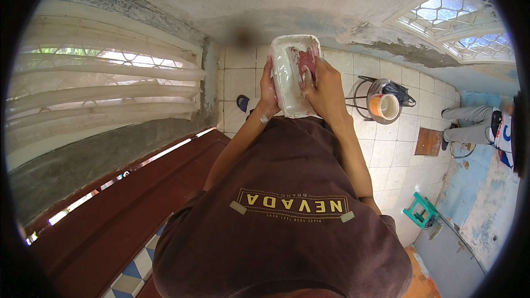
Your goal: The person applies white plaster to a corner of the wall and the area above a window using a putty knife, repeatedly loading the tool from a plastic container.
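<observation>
In front of my chest is a white rectangular tray (288,99), its inside coated with wet white paint or plaster. My left hand (268,91) grips its left side, with the fingers mostly hidden behind it. White smears mark that wrist. Over the tray's right side, my right hand (323,89) is closed around a dull red, white-smeared piece (306,60). This red piece rests against the tray's inner right wall; whether it is a sponge, a cloth or a tool I cannot tell.
A stool (381,85) to the right bears an orange-and-white bucket (384,106) and a black bag (398,92). Farther right are a green plastic stool (421,211) and another person (480,121). A curtained window (105,83) lies left, above a dark red panel (127,209). Patchy walls surround the tiled floor (386,157).
</observation>
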`<state>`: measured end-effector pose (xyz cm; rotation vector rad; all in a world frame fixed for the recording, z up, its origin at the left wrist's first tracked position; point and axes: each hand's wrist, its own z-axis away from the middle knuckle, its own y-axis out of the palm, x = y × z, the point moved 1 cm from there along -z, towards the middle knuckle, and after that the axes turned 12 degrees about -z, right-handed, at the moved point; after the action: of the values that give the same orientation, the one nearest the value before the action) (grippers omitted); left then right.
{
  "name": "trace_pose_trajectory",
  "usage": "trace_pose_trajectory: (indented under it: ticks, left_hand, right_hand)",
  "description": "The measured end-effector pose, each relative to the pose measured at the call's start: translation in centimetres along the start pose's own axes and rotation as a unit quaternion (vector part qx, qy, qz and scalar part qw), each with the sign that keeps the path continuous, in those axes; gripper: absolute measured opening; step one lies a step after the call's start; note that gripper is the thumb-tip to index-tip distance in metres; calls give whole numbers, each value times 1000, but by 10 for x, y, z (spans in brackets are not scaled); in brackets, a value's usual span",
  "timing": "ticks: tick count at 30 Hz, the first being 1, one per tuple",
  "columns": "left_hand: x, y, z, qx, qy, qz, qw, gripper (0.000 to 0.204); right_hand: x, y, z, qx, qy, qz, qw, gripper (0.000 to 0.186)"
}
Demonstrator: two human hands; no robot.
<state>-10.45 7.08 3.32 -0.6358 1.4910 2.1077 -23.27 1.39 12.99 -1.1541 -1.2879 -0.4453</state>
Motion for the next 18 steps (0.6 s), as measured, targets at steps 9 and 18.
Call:
trace_pose_trajectory:
  ticks: [9,18]
  left_hand:
    - [0,1,-3,11,-2,10,1000,73]
    - [2,-4,-6,5,-8,18,1000,73]
  right_hand:
    - [-1,0,-2,7,9,5,1000,12]
    - [-3,0,-2,-5,-10,-2,1000,12]
